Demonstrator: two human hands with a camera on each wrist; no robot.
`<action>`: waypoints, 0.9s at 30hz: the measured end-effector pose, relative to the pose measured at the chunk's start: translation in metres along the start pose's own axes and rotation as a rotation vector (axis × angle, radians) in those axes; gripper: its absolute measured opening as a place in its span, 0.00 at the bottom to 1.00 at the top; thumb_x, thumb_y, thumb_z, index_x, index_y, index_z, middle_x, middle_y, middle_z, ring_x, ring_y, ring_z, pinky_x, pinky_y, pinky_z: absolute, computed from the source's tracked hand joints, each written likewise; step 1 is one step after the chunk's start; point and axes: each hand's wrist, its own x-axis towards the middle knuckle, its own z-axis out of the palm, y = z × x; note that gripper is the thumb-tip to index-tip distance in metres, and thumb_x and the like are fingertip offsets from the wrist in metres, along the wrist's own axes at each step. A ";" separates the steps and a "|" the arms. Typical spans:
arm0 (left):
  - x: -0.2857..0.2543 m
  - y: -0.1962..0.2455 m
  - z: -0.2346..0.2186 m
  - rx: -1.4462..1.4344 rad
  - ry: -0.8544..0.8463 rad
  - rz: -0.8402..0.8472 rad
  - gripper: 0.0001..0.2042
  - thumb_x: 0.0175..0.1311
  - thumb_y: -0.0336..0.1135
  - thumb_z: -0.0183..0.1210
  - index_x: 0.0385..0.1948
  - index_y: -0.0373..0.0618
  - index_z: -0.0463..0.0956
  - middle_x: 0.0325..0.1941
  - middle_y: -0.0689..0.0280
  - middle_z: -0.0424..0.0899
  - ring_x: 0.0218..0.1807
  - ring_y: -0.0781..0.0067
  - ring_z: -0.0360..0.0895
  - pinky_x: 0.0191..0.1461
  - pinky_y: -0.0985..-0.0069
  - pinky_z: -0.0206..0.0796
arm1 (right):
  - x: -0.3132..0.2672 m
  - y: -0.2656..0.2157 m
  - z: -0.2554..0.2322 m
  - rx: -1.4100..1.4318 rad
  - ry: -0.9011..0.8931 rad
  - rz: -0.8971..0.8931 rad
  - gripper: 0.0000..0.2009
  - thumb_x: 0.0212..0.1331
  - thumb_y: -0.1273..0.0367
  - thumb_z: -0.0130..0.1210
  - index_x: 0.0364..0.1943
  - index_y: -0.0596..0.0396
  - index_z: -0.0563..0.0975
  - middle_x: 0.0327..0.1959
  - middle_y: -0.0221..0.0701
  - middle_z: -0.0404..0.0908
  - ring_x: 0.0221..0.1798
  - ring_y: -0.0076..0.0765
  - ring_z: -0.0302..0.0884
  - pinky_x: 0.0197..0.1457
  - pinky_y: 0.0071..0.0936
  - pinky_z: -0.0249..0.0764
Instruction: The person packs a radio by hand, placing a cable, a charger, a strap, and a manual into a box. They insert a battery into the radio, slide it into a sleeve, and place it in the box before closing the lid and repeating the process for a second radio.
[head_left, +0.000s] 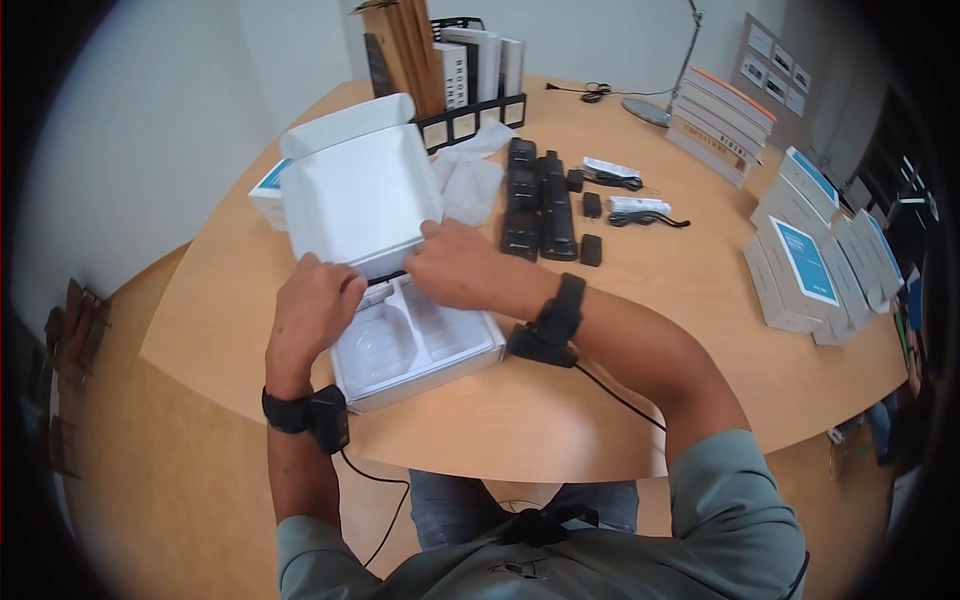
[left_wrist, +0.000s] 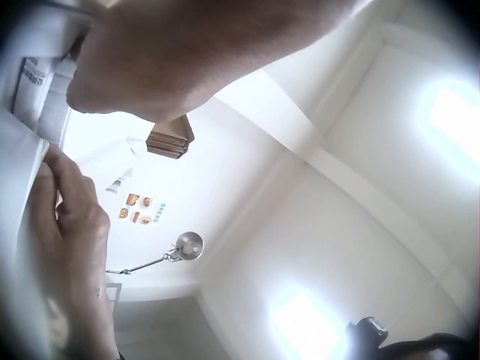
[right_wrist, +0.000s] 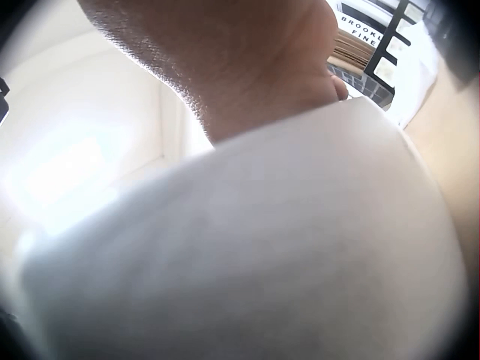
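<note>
In the head view, an opened white box [head_left: 440, 377] sits on the desk [head_left: 610, 390], its lid [head_left: 357, 200] raised. We see the left hand [head_left: 312, 305] and the right hand [head_left: 455, 262] with fingers bent in tightly, each gripping the lid's near edge. Behind the box, a white book [head_left: 454, 75] carries black lettering; we read "BROOK" and "FINE". Well to the box's right stand white cartons [head_left: 790, 275] with blue labels, their print too small for us.

The left wrist view adds what the head view lacks: beyond the box, a wall poster [left_wrist: 144, 210] reading "BREAD" in blue, the head of a lamp [left_wrist: 190, 245] and bright ceiling lights [left_wrist: 456, 112]. Here the right hand's fingers touch a white edge.

In the right wrist view, white cardboard fills the foreground, hiding most of the right hand's fingers; past it, we read "BROOKL" above "FINE".
</note>
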 end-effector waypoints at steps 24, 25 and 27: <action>0.001 0.010 0.003 0.007 0.069 0.193 0.10 0.60 0.29 0.59 0.41 0.40 0.84 0.36 0.53 0.85 0.45 0.49 0.79 0.53 0.61 0.71 | -0.046 0.050 -0.049 0.382 0.281 0.188 0.12 0.63 0.72 0.50 0.46 0.59 0.82 0.44 0.44 0.84 0.48 0.56 0.81 0.56 0.45 0.76; 0.004 0.009 0.004 -0.012 0.002 0.181 0.11 0.60 0.29 0.60 0.43 0.40 0.84 0.36 0.54 0.85 0.45 0.50 0.79 0.54 0.61 0.71 | -0.056 0.062 -0.058 0.365 0.262 0.294 0.12 0.62 0.71 0.50 0.45 0.59 0.82 0.42 0.45 0.85 0.47 0.56 0.81 0.54 0.45 0.76; 0.007 0.007 0.009 -0.039 -0.060 0.172 0.12 0.60 0.28 0.60 0.45 0.41 0.83 0.37 0.54 0.85 0.45 0.50 0.79 0.54 0.61 0.71 | -0.078 0.091 -0.072 0.321 0.206 0.422 0.12 0.61 0.69 0.51 0.43 0.58 0.82 0.39 0.45 0.85 0.44 0.57 0.81 0.52 0.45 0.76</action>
